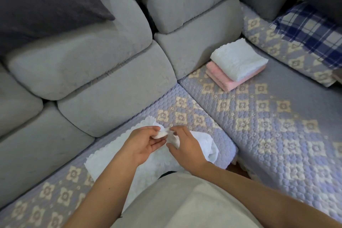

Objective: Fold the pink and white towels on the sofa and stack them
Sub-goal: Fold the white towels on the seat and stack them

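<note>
Pinching white towel (111,155) corner, both hands' fingers (157,133); long axis runs near-left to far-right.

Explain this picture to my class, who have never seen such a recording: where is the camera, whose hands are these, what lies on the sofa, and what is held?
There is no machine here. One camera worn on a person's head looks down at their bare hands. The left hand and right hand both pinch part of an unfolded white towel lying on the quilted sofa cover. Further back, a folded white towel rests on a folded pink towel, making a stack. Grey cushions line the sofa's back, and a blue checked cloth lies at the far right.
</note>
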Motion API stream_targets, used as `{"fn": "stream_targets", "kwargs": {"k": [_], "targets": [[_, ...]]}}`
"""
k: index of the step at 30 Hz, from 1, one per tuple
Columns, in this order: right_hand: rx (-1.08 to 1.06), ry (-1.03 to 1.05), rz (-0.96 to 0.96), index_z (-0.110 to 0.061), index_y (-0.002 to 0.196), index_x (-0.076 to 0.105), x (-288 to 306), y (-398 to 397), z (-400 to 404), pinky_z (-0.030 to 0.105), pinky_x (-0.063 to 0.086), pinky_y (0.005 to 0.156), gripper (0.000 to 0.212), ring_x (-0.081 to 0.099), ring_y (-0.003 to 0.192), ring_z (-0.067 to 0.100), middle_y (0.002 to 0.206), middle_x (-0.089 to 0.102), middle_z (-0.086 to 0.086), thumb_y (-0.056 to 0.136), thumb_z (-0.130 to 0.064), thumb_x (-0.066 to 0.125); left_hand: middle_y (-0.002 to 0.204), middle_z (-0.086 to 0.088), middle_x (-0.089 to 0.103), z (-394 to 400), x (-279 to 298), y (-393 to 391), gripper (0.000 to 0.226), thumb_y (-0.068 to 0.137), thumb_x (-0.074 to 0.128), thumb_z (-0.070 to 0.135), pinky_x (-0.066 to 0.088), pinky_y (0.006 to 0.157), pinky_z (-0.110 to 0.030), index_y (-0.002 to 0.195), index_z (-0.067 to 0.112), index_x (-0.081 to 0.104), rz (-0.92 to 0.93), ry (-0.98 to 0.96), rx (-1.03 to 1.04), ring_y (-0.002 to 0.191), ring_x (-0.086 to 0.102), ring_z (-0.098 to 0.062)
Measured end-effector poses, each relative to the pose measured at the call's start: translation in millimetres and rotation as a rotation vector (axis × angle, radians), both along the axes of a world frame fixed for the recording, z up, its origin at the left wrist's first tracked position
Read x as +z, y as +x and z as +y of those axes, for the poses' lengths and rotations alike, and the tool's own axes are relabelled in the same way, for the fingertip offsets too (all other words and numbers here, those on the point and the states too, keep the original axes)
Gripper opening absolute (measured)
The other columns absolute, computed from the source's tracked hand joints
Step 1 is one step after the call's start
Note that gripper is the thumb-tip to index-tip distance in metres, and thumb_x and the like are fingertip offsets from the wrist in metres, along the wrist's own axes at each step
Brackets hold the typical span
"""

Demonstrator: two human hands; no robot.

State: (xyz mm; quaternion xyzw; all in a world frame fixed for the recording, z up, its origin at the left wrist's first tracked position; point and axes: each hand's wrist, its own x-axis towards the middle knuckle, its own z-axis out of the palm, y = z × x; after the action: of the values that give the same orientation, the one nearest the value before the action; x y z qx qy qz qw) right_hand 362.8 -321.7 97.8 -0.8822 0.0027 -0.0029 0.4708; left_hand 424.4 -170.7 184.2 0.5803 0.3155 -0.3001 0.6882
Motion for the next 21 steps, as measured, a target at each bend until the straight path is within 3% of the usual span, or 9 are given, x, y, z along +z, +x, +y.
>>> {"fn": "stream_targets", "kwargs": {"k": [5,9,11,14,18,21], "targets": [[-0.060,-0.030,0.077,-0.014,0.090,0.061,1,4,-1,0.030,0.049,0.073,0.011,0.058,0.078,0.013,0.089,0.061,-0.003,0.087,-0.020,0.069,0.093,-0.017,0.069,-7,7,-3,0.021,0.092,0.048,-0.012,0.057,0.088,-0.041,0.096,0.000,0.065,-0.020,0.029,-0.053,0.090,0.070,-0.031],[-0.174,-0.127,-0.026,-0.012,0.077,0.060,6,-3,-5,0.006,0.037,0.063,0.013,0.044,0.060,0.006,0.073,0.060,-0.003,0.081,-0.009,0.072,0.091,-0.014,0.067,-9,10,-3,0.021,0.091,0.049,-0.011,0.057,0.091,-0.041,0.093,0.002,0.066,-0.029,0.038,-0.051,0.088,0.068,-0.029],[-0.144,-0.114,-0.067,-0.011,0.081,0.059,6,-3,-8,0.006,0.037,0.063,0.012,0.045,0.063,0.008,0.074,0.060,-0.004,0.082,-0.005,0.069,0.087,-0.012,0.068,-7,9,-1,0.022,0.091,0.049,-0.011,0.057,0.087,-0.040,0.092,0.003,0.066,-0.036,0.040,-0.025,0.086,0.068,-0.028],[-0.036,-0.093,-0.094,-0.015,0.093,0.060,-8,-5,-14,0.021,0.044,0.064,0.012,0.051,0.071,0.009,0.086,0.058,-0.006,0.088,-0.005,0.066,0.079,-0.010,0.072,-4,9,1,0.021,0.092,0.049,-0.010,0.057,0.082,-0.039,0.093,0.004,0.066,-0.054,0.047,0.035,0.084,0.069,-0.027],[-0.093,-0.174,-0.064,-0.013,0.092,0.070,-21,-16,-33,0.002,0.034,0.072,0.012,0.048,0.077,0.005,0.081,0.063,-0.009,0.085,-0.003,0.070,0.077,-0.011,0.073,2,10,2,0.021,0.093,0.048,-0.010,0.057,0.084,-0.039,0.095,0.003,0.065,-0.087,0.041,0.113,0.085,0.069,-0.028],[-0.157,-0.220,-0.078,-0.013,0.096,0.077,-31,-22,-48,0.011,0.041,0.068,0.016,0.054,0.071,0.011,0.080,0.062,-0.002,0.087,-0.006,0.066,0.085,-0.014,0.072,3,10,1,0.020,0.093,0.049,-0.011,0.057,0.083,-0.039,0.096,0.002,0.064,-0.093,0.008,0.152,0.087,0.070,-0.029]]}}
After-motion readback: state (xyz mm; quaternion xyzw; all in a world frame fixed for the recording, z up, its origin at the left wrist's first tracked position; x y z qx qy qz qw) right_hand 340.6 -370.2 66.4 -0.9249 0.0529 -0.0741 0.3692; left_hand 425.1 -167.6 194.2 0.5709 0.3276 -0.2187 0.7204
